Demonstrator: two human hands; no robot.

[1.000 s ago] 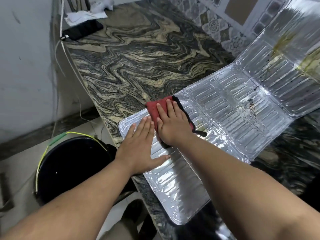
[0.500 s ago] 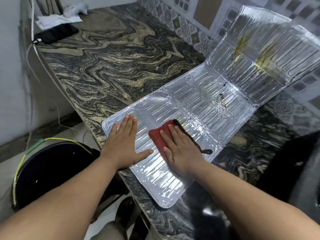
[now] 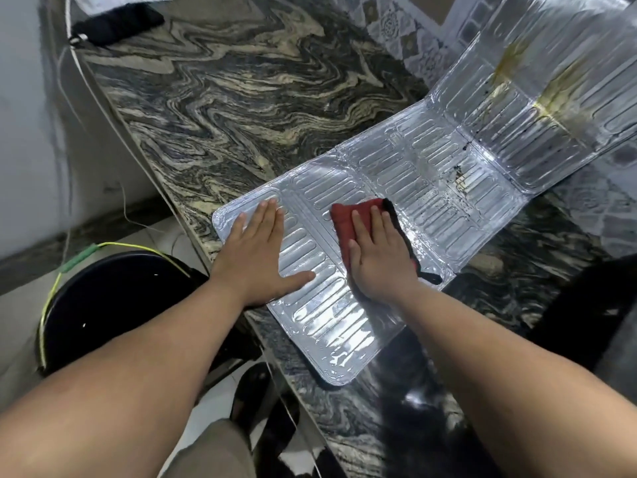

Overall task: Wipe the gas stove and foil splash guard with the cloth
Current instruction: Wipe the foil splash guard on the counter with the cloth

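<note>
Swirled black-and-cream stone makes up the counter (image 3: 241,108), which runs back to a patterned tile wall (image 3: 406,32). On it lies the foil guard (image 3: 431,174), its near panels flat on the stone and its far panel tilted up toward the wall, streaked with yellow-brown stains (image 3: 551,94); dark specks dot the middle panel.

The left hand (image 3: 262,257) lies flat on the near-left part of the guard, fingers straight and close together, thumb spread out to the right. The right hand (image 3: 379,257) presses flat on the red cloth (image 3: 344,219), fingers straight and slightly apart. The cloth shows ahead of and to the left of these fingertips, and its black edge runs along the outer side of the hand, ending in a dark tab by the wrist. A strip of bare ribbed foil lies between the two hands, with more foil below both wrists toward the counter edge.

Beyond the left fingertips, at the far end of the counter, a black phone (image 3: 117,24) lies with a white cable running down the edge. Below the left forearm, off the counter, stands a dark bucket (image 3: 113,305) with a yellow-green handle.
</note>
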